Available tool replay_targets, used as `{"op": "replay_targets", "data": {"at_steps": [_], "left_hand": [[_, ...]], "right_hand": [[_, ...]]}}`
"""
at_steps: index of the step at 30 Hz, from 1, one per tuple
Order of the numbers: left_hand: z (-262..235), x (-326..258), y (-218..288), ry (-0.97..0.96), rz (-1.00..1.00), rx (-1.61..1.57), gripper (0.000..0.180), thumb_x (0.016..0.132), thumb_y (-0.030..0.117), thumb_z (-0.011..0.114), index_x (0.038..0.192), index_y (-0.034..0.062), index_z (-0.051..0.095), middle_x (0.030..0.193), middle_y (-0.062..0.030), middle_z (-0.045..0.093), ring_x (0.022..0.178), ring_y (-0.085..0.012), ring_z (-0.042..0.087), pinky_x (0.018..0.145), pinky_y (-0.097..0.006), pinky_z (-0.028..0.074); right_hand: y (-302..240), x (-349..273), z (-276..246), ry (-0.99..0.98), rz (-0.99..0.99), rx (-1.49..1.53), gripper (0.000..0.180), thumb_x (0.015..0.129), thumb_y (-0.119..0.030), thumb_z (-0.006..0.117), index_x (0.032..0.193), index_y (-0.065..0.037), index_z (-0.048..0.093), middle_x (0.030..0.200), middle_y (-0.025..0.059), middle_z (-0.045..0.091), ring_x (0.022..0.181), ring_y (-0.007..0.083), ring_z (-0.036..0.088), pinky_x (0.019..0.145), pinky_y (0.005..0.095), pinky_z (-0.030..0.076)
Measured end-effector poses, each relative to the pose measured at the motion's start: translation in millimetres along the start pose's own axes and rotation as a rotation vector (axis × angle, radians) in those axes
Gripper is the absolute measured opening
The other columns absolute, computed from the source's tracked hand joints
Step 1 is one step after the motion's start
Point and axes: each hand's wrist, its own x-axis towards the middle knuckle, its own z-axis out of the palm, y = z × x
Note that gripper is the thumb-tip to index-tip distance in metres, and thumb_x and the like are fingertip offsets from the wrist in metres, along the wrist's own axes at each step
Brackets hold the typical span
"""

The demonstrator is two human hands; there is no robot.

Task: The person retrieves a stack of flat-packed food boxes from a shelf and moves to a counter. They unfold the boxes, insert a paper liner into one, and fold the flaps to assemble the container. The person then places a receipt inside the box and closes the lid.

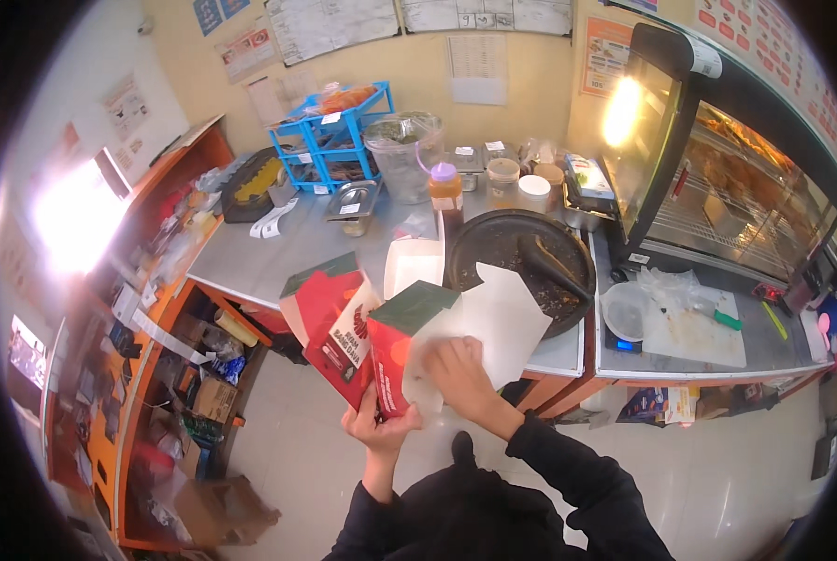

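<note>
My left hand (379, 427) grips the bottom of a red and green cardboard food box (397, 348), held upright in front of me. A second red and green box (329, 323) leans against it on the left. My right hand (462, 372) lies flat on a sheet of white paper (498, 323) that hangs over the counter's front edge, right beside the held box. Both sleeves are black.
On the steel counter (278, 257) sit a large dark stone mortar (521, 262) with a pestle, a white tray (412, 264), a sauce bottle (445, 192), a clear tub, blue racks (334, 136), a scale with a bowl (624, 318) and a cutting board (694, 332). A glass warmer (727, 187) stands right; orange shelves (147, 309) left.
</note>
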Motion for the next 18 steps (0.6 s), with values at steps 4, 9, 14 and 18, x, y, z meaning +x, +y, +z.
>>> {"op": "replay_targets", "data": {"at_steps": [4, 9, 14, 18], "left_hand": [[-17, -23, 0, -0.068, -0.117, 0.028, 0.056, 0.051, 0.023, 0.075, 0.098, -0.0052, 0.067, 0.087, -0.0175, 0.068, 0.070, -0.0288, 0.069, 0.063, -0.035, 0.054], [-26, -39, 11, -0.047, -0.118, 0.063, 0.054, 0.052, 0.021, 0.076, 0.099, -0.0042, 0.068, 0.089, -0.0181, 0.068, 0.072, -0.0304, 0.068, 0.065, -0.036, 0.054], [-31, -48, 16, -0.030, -0.157, 0.056, 0.052, 0.053, 0.018, 0.078, 0.099, -0.0028, 0.068, 0.083, -0.0139, 0.067, 0.065, -0.0275, 0.066, 0.060, -0.034, 0.053], [-43, -52, 15, 0.013, -0.289, 0.011, 0.052, 0.053, 0.016, 0.078, 0.100, -0.0025, 0.067, 0.081, -0.0102, 0.066, 0.062, -0.0233, 0.065, 0.057, -0.033, 0.052]], "right_hand": [[-1, -19, -2, -0.007, -0.083, 0.134, 0.024, 0.079, -0.016, 0.056, 0.101, -0.007, 0.057, 0.104, 0.0081, 0.054, 0.107, 0.0259, 0.050, 0.092, 0.0459, 0.035], [-6, -44, 0, -0.052, -0.162, 0.161, 0.021, 0.080, -0.016, 0.056, 0.100, -0.007, 0.057, 0.108, 0.0084, 0.055, 0.111, 0.0240, 0.049, 0.093, 0.0456, 0.034], [-25, -76, 15, 0.047, -0.286, 0.308, 0.011, 0.081, -0.012, 0.057, 0.090, -0.006, 0.060, 0.102, 0.0088, 0.060, 0.107, 0.0230, 0.056, 0.092, 0.0560, 0.038], [-61, -73, 2, 0.164, -0.248, 0.357, 0.006, 0.078, -0.007, 0.060, 0.084, -0.005, 0.061, 0.090, 0.0096, 0.062, 0.097, 0.0250, 0.061, 0.089, 0.0577, 0.045]]}}
